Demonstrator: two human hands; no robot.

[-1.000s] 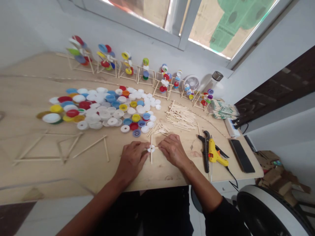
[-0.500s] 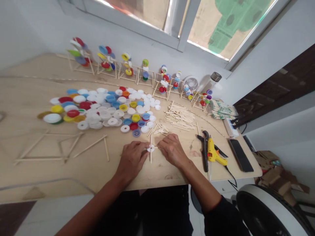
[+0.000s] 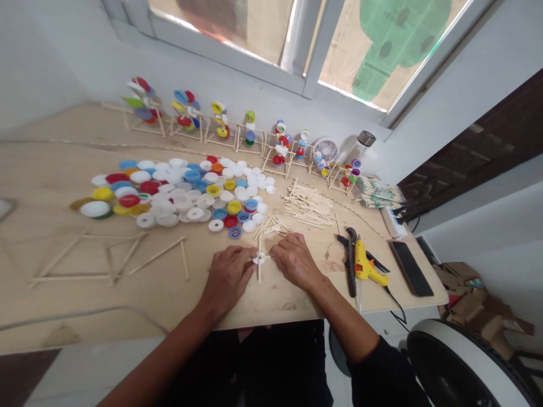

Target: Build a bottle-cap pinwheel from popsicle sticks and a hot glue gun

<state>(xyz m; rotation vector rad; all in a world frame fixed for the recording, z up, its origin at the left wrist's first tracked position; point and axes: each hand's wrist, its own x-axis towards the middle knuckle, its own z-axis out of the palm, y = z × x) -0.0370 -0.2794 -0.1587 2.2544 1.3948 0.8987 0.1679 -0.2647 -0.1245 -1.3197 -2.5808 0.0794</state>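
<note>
On the surface, a white disc bearing a long stick lies between the hands; the right hand has its fingers closed on a side stick, while the left hand touches the disc, its grip unclear. This cross looks partly built, carrying no caps yet, whereas the wheels behind seem finished. I count eight wheels, one disc, one glue gun, and uncountably many loose caps

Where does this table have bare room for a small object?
Bare wood shows between the right hand and the black tool, and between the left hand and the angled sticks. Beyond the hands, bottle caps and piled sticks crowd it.
</note>
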